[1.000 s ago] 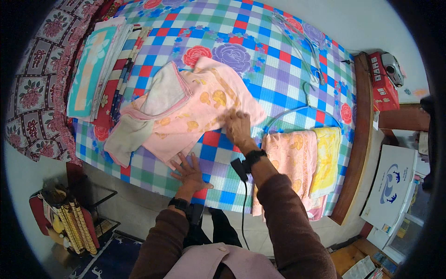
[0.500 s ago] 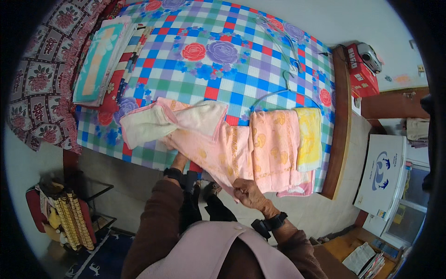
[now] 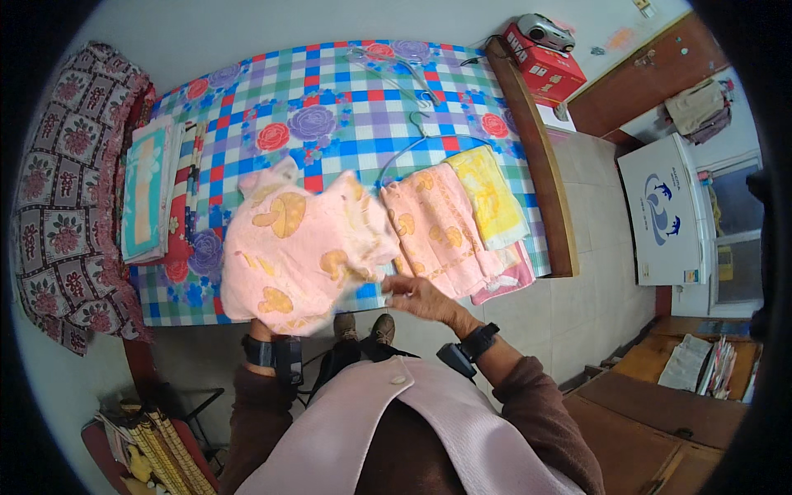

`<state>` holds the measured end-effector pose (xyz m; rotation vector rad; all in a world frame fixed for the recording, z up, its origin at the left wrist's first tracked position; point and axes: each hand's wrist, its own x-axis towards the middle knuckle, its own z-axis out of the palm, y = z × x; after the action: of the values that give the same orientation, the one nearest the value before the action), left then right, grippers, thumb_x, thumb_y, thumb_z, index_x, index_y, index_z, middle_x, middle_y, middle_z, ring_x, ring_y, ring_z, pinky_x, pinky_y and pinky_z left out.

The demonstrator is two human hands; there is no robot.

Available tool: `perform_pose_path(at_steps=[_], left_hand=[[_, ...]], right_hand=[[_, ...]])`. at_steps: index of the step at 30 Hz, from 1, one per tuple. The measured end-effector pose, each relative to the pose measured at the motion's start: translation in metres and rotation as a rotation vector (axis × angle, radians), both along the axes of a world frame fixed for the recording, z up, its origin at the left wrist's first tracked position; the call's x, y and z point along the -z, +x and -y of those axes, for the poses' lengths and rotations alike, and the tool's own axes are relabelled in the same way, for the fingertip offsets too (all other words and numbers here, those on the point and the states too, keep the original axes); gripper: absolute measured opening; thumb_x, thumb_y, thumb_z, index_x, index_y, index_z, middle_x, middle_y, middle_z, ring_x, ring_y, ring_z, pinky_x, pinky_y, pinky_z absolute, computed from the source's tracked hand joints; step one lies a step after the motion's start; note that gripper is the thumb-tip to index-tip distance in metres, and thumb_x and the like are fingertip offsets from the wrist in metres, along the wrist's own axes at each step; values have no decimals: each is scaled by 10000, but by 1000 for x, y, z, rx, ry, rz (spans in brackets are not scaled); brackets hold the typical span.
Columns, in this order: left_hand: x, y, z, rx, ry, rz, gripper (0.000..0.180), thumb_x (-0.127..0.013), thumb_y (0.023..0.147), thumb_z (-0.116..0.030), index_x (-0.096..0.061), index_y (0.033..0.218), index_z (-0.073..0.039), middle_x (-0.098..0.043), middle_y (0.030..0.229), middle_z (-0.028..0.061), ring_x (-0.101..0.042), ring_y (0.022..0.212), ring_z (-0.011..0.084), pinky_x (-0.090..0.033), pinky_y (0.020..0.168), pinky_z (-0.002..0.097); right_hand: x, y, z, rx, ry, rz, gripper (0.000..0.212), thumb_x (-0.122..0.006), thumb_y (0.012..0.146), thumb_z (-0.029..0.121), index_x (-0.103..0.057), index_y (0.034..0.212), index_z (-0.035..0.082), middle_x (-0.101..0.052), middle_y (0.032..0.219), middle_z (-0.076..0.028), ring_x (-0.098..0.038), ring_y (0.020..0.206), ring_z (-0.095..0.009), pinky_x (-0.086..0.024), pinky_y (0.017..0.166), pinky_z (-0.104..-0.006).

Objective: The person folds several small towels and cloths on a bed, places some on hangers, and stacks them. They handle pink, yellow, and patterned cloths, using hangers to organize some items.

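Ok so the pink mushroom-print towel (image 3: 285, 247) was spread flat on the checked bed (image 3: 186, 124) 1 sec ago w/ my hands by it. Now it's gathered up in front of me at approx 11 o'clock, print side showing, lower edge blurry, looks lifted at the bed's near edge. The pale backing that showed half a sec ago is mostly out of sight. IMO that means the layers aren't squared up atm.

Grip: my right hand (image 3: 425, 299) is at the towel's 4 o'clock, fingers bent right by its hem, can't tell if they're pinching it or just next to it. My left hand is hidden behind the cloth, just the wristband (image 3: 261, 352) visible around 7, so no idea re: that grip.

FYI, from the loose towel: folded pink towel (image 3: 441, 227) at 3, yellow cloth (image 3: 488, 196) btwn 2 and 3, hanger (image 3: 423, 134) btwn 1 and 2, folded stack (image 3: 144, 198) btwn 9 and 10.
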<state>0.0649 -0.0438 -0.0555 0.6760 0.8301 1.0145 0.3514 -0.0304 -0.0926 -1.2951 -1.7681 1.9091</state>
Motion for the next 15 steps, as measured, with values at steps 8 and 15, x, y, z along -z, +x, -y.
perform_pose_path(at_steps=[8, 15], left_hand=[[-63, 17, 1, -124, 167, 153, 1028, -561, 700, -672, -94, 1435, -126, -239, 1402, 250, -240, 1245, 491, -266, 937, 657], [-103, -3, 18, -322, 257, 249, 1004, -549, 718, -665, -97, 1434, -127, -282, 1386, 255, -295, 1235, 479, -297, 940, 637]], right_hand=[[-29, -3, -11, 356, -236, -758, 524, -633, 820, 251, -452, 1242, -1, -558, 1141, -93, -543, 1038, -188, -441, 876, -321], [-87, 63, -25, 889, 356, -546, 107, -525, 817, 69, -611, 765, 31, -531, 656, 32, -457, 592, -51, -366, 549, -190]])
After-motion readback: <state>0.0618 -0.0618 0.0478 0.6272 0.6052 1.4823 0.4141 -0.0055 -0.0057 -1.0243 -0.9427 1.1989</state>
